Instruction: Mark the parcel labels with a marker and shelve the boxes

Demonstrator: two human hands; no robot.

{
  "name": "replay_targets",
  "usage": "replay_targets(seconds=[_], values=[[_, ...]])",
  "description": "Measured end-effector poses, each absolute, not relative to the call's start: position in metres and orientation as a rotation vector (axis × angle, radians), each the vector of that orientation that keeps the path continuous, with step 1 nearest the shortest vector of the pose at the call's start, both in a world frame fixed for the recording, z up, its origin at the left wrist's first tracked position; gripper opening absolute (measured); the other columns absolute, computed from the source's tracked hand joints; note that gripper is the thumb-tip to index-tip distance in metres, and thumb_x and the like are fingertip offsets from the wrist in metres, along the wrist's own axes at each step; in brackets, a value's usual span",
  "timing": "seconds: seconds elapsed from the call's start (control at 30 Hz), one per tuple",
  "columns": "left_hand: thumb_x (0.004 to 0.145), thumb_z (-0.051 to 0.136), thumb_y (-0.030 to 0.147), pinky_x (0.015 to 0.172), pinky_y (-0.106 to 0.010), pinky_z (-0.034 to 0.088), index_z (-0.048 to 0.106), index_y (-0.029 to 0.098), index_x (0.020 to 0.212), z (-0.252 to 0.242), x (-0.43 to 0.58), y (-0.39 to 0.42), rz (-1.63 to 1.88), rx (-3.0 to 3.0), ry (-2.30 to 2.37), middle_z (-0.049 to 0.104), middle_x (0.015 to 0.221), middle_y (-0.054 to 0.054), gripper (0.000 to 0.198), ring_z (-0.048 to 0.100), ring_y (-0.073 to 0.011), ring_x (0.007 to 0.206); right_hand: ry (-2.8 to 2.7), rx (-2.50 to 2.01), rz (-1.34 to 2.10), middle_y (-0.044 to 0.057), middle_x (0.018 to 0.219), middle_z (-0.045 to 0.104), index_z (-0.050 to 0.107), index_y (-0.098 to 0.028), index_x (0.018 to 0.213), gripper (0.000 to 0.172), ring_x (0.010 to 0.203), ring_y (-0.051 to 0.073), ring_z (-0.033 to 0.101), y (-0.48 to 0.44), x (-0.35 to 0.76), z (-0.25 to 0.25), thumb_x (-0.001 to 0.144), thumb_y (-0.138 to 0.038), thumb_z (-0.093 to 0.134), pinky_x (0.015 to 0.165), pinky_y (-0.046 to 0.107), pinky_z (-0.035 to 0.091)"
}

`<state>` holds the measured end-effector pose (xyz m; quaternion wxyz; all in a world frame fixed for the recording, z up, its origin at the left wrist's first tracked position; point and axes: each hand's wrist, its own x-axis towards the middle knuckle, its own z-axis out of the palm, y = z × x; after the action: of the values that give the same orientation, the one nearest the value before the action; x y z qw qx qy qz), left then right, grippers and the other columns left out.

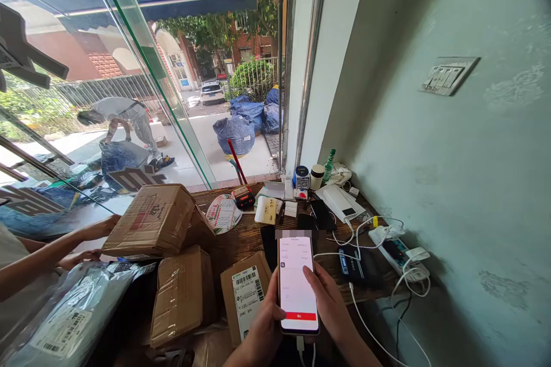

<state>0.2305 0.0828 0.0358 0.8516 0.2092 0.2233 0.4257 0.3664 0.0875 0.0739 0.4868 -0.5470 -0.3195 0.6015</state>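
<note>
My left hand is wrapped round the left edge of a smartphone with a lit white screen and a red button, thumb resting on the screen. My right hand supports the phone's right side, its thumb stretched over the screen. A white cable hangs from the phone's bottom. Just left of the phone lies a small cardboard parcel with a barcode label on the wooden desk.
Another person's arms at the left hold a large cardboard box. More parcels and a grey mailer bag lie near. A power strip, cables, card reader, bottles and papers crowd the desk's right. Glass front ahead.
</note>
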Motion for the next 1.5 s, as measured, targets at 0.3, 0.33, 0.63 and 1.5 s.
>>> replay_targets(seconds=[0.3, 0.33, 0.63, 1.5], values=[[0.053, 0.042, 0.011, 0.052, -0.029, 0.047, 0.044, 0.032, 0.131, 0.034, 0.230, 0.083, 0.926, 0.405, 0.453, 0.061, 0.120, -0.006, 0.081, 0.064, -0.0249, 0.081, -0.821, -1.139, 1.600, 0.011, 0.121, 0.063, 0.044, -0.023, 0.122, 0.068, 0.102, 0.031, 0.061, 0.073, 0.368, 0.059, 0.068, -0.059, 0.063, 0.084, 0.044, 0.049], [0.053, 0.043, 0.011, 0.051, -0.027, 0.046, 0.044, 0.031, 0.131, 0.034, 0.230, 0.083, 0.929, 0.392, 0.462, 0.062, 0.117, -0.006, 0.081, 0.064, -0.0248, 0.083, -0.821, -1.148, 1.602, 0.012, 0.126, 0.060, 0.041, -0.023, 0.124, 0.070, 0.107, 0.031, 0.059, 0.071, 0.369, 0.056, 0.067, -0.058, 0.064, 0.087, 0.045, 0.047], [0.054, 0.043, 0.009, 0.071, -0.031, 0.048, 0.043, 0.030, 0.132, 0.036, 0.233, 0.083, 0.932, 0.378, 0.526, 0.063, 0.118, -0.005, 0.080, 0.061, -0.0247, 0.096, -0.944, -1.268, 1.546, 0.013, 0.137, 0.050, 0.037, -0.024, 0.129, 0.071, 0.117, 0.032, 0.052, 0.070, 0.368, 0.047, 0.071, -0.059, 0.060, 0.090, 0.047, 0.047], [0.055, 0.058, 0.012, 0.091, -0.034, 0.042, 0.032, 0.029, 0.136, 0.054, 0.231, 0.079, 0.879, 0.393, 0.690, 0.060, 0.126, 0.000, 0.087, 0.051, -0.0242, 0.114, -1.107, -1.171, 1.459, 0.014, 0.134, 0.052, 0.033, -0.023, 0.134, 0.077, 0.119, 0.034, 0.051, 0.069, 0.368, 0.048, 0.071, -0.056, 0.062, 0.097, 0.051, 0.042]])
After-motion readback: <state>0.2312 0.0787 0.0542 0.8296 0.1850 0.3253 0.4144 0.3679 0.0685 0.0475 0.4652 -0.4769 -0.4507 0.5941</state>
